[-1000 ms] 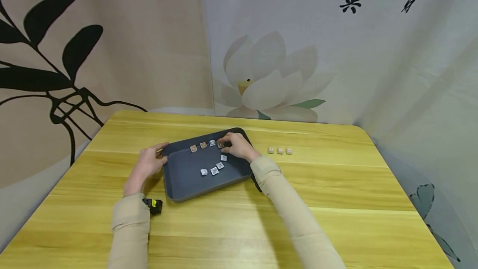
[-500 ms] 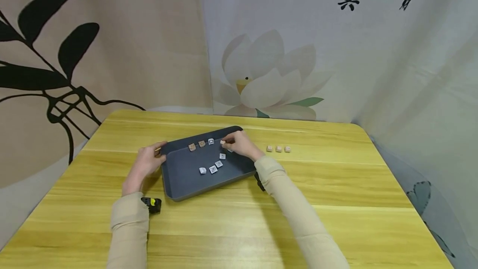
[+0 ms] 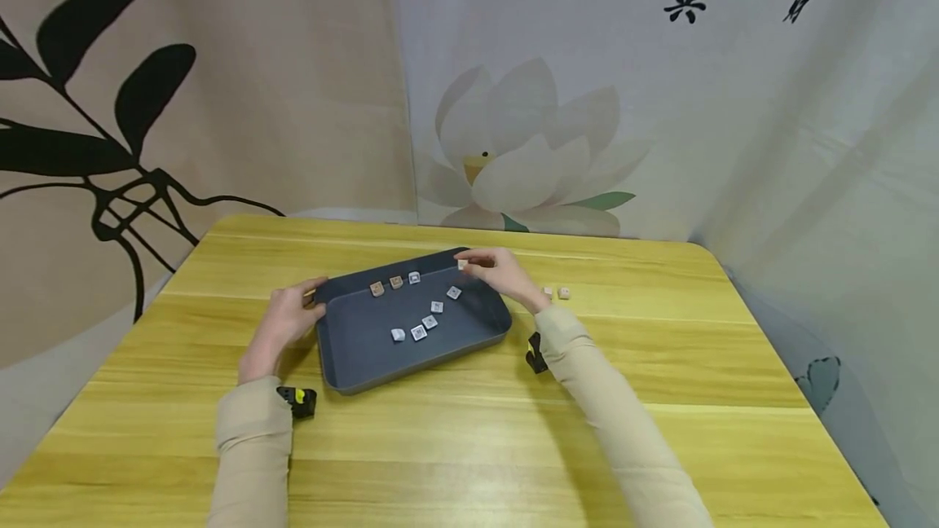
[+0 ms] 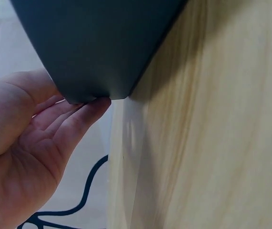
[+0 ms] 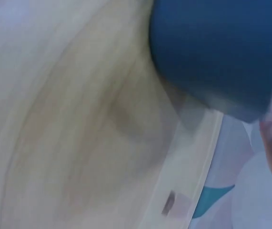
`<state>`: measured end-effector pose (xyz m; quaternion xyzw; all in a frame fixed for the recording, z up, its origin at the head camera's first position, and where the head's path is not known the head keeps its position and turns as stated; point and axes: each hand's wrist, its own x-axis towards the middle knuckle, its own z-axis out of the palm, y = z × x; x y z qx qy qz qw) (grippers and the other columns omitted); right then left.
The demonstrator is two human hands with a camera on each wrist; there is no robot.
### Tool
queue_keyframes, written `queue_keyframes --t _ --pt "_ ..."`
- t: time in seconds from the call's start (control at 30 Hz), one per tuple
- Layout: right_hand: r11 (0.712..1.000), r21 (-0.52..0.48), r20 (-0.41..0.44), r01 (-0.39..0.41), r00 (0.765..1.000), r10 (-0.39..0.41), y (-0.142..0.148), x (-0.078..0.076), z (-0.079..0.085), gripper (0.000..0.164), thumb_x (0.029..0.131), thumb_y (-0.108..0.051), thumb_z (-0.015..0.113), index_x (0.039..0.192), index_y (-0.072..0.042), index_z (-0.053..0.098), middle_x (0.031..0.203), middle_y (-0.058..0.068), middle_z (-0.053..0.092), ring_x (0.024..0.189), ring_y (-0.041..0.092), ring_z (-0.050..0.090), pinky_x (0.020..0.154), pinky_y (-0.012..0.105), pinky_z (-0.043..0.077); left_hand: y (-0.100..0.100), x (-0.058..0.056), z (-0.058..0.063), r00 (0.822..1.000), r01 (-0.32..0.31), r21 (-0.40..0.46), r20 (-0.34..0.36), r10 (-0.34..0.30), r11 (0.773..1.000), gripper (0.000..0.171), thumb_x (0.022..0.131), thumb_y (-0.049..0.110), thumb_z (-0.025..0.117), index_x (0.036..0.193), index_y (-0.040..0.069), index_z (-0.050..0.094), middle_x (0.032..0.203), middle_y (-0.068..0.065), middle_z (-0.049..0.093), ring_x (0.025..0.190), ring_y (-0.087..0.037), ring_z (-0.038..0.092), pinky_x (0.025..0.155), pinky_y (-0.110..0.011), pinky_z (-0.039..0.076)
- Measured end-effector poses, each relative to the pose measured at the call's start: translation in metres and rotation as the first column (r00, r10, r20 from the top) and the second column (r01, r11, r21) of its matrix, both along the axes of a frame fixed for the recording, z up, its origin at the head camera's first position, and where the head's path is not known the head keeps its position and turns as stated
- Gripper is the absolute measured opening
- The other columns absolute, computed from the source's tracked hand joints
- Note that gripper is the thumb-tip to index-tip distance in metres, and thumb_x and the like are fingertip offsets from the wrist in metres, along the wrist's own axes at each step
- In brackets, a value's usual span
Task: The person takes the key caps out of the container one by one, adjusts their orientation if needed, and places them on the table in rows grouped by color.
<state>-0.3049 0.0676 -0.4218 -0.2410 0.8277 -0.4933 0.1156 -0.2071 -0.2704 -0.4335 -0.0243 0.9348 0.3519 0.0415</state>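
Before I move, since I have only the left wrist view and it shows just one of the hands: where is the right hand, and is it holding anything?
Observer: The right hand pinches a small pale cube by the far right corner of the tray.
Operator: My view shows only the tray's outside. What lies in it?
Observer: Eight small cubes show there: three along the far side, five in a slanting line nearer the middle.
Operator: Anything to the right of the tray?
Observer: Two more cubes show on the table there, just past the right wrist, which could be hiding others.
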Motion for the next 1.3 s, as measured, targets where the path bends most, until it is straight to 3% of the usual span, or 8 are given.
queue_keyframes --t 0.17,0.27,0.33,0.57,0.73,0.97,1.13,1.3 --pt "0.999 -0.023 -0.042 0.033 0.999 -0.034 0.016 0.012 0.017 0.032 0.085 -0.013 0.064 0.116 -0.007 0.064 0.104 0.016 0.066 0.089 0.020 0.062 0.073 0.024 0.051 0.000 -0.001 -0.001 1.000 -0.001 0.000 0.008 0.001 1.000 0.054 0.090 0.005 0.047 0.141 0.001 0.033 0.139 -0.035 0.030 0.124 -0.048 0.038 0.055 -0.026 0.044" --pt "0.998 -0.023 -0.052 0.059 0.997 -0.060 0.027 0.021 0.028 0.032 0.085 -0.009 0.063 0.116 -0.002 0.063 0.103 0.021 0.066 0.089 0.029 0.062 0.062 0.021 0.047 0.000 -0.001 -0.001 1.000 0.000 0.002 0.006 0.000 1.000 0.054 0.089 0.005 0.047 0.141 0.001 0.032 0.140 -0.035 0.030 0.124 -0.048 0.038 0.055 -0.025 0.044" --pt "0.997 -0.019 -0.050 0.072 0.996 -0.073 0.036 0.023 0.028 0.032 0.086 -0.011 0.062 0.117 -0.003 0.062 0.105 0.020 0.066 0.092 0.031 0.061 0.061 0.021 0.046 0.000 -0.001 -0.001 1.000 0.002 0.005 0.005 -0.002 1.000 0.054 0.090 0.006 0.047 0.141 0.001 0.032 0.140 -0.035 0.030 0.124 -0.048 0.038 0.052 -0.025 0.044" --pt "0.994 -0.037 -0.045 0.106 0.993 -0.107 0.077 0.013 0.007 0.034 0.086 -0.020 0.063 0.119 -0.013 0.063 0.112 0.016 0.064 0.098 0.034 0.061 0.081 0.044 0.052 -0.001 0.000 -0.002 1.000 0.007 -0.015 -0.015 -0.007 1.000 0.053 0.089 0.005 0.048 0.140 0.000 0.035 0.138 -0.036 0.032 0.122 -0.048 0.041 0.059 -0.026 0.046" --pt "0.989 -0.019 -0.066 0.143 0.987 -0.144 0.104 0.011 -0.002 0.036 0.086 -0.025 0.062 0.120 -0.013 0.062 0.113 0.014 0.064 0.096 0.031 0.062 0.076 0.050 0.050 -0.001 -0.001 -0.002 1.000 0.005 -0.012 -0.008 -0.005 1.000 0.053 0.089 0.006 0.047 0.141 0.001 0.034 0.138 -0.036 0.032 0.122 -0.048 0.040 0.052 -0.026 0.044" --pt "0.979 0.031 -0.071 0.200 0.978 -0.198 0.135 0.012 -0.007 0.040 0.087 -0.025 0.062 0.122 -0.007 0.060 0.114 0.015 0.064 0.094 0.018 0.061 0.080 0.047 0.051 -0.002 0.001 -0.002 1.000 0.004 0.018 0.007 -0.004 1.000 0.054 0.090 0.007 0.046 0.142 0.003 0.032 0.138 -0.037 0.031 0.123 -0.048 0.040 0.041 -0.027 0.040" --pt "0.971 0.057 -0.087 0.232 0.970 -0.227 0.151 0.011 -0.013 0.039 0.086 -0.021 0.062 0.122 -0.005 0.059 0.113 0.017 0.064 0.094 0.025 0.061 0.078 0.047 0.051 -0.003 0.000 -0.002 1.000 0.002 0.013 0.008 -0.002 1.000 0.054 0.090 0.008 0.046 0.142 0.004 0.032 0.136 -0.037 0.034 0.121 -0.046 0.044 0.040 -0.027 0.040" --pt "0.958 0.092 -0.086 0.270 0.961 -0.263 0.163 0.009 -0.020 0.038 0.086 -0.019 0.063 0.121 -0.004 0.060 0.115 0.017 0.063 0.101 0.030 0.060 0.081 0.038 0.052 -0.002 0.001 0.000 1.000 0.005 0.009 0.006 -0.005 1.000 0.054 0.090 0.008 0.046 0.142 0.003 0.033 0.136 -0.037 0.034 0.119 -0.046 0.046 0.041 -0.027 0.040"
